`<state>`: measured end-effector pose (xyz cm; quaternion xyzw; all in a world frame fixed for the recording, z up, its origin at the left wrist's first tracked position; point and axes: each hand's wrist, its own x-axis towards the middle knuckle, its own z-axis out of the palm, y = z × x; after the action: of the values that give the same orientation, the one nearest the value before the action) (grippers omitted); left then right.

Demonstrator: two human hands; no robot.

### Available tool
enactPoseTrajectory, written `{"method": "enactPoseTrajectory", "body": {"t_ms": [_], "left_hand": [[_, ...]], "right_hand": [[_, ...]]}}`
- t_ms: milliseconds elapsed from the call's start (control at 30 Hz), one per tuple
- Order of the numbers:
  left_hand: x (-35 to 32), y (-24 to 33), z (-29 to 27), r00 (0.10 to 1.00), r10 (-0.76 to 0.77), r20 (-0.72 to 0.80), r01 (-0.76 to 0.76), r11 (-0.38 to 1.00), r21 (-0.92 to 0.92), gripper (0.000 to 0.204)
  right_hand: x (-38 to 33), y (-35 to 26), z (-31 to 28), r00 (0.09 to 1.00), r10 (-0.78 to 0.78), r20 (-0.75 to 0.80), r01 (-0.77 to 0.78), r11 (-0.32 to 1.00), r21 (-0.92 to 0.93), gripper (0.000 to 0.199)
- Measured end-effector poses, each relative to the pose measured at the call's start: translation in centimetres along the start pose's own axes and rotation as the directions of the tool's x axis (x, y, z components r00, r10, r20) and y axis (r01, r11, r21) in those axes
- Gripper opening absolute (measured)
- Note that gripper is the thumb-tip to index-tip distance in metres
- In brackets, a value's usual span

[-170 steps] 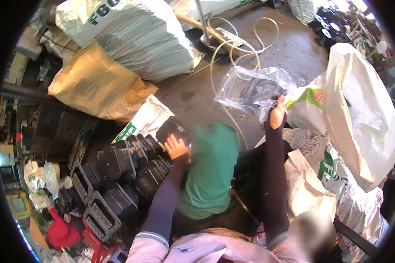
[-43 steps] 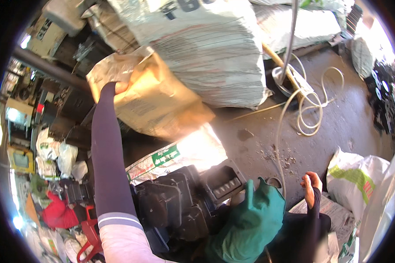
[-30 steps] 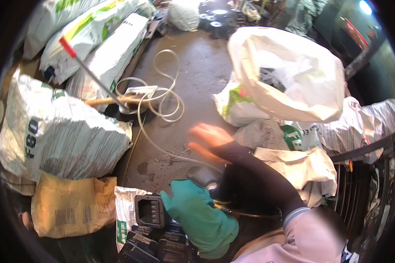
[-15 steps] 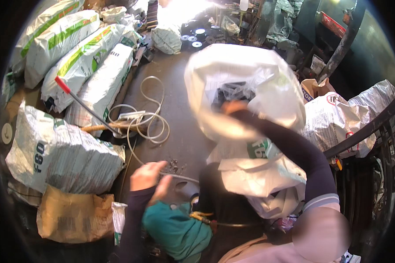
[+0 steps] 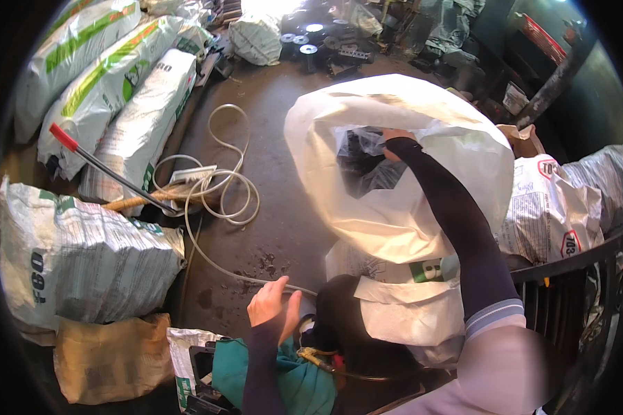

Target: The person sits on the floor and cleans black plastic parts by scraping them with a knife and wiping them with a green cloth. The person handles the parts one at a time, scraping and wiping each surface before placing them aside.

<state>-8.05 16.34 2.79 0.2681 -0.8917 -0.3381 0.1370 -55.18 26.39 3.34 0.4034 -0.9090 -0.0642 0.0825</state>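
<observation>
My right hand is inside the mouth of a large white sack, its fingers bent around something at the edge of a dark bundle in clear plastic. What it grips is hidden. The sack stands wide open in front of me, its rim rolled outward. My left hand hovers with its thumb apart from the fingers and holds nothing. Just beyond it a thin pale hose runs across the floor. Below the left hand lies teal cloth, with a yellow fitting beside it.
Filled white sacks line the left side, with a brown paper bag nearer. A red-handled metal rod leans there beside the coiled hose. More sacks and a dark metal rail stand on the right. Round discs lie far back.
The white sack's mouth has opened wider, and my right hand has shifted right and farther in. My left hand has moved right and down. The whole view has shifted slightly.
</observation>
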Motion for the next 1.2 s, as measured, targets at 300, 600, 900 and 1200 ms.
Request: {"method": "enactPoseTrajectory", "body": {"t_ms": [300,600,900,1200], "left_hand": [[0.2,1.6,-0.7,0.997,0.063,0.039,-0.062,0.997,-0.04,0.037],[0.1,1.4,-0.8,0.998,0.063,0.02,-0.063,0.997,-0.033,0.037],[-0.1,1.8,-1.5,0.998,-0.011,-0.067,0.0,0.987,-0.162,0.037],[-0.8,2.0,-0.9,0.989,-0.143,-0.035,0.084,0.747,-0.66,0.044]], "right_hand": [[4.3,2.7,7.0,0.996,0.019,0.085,-0.011,0.995,-0.095,0.042],[5.0,3.8,1.0,0.964,0.106,0.244,-0.109,0.994,-0.001,0.033],[-3.7,-1.1,-14.5,0.989,-0.084,-0.118,0.105,0.977,0.187,0.025],[-8.3,-4.2,-30.9,0.882,-0.3,-0.363,0.471,0.57,0.673,0.023]]}}
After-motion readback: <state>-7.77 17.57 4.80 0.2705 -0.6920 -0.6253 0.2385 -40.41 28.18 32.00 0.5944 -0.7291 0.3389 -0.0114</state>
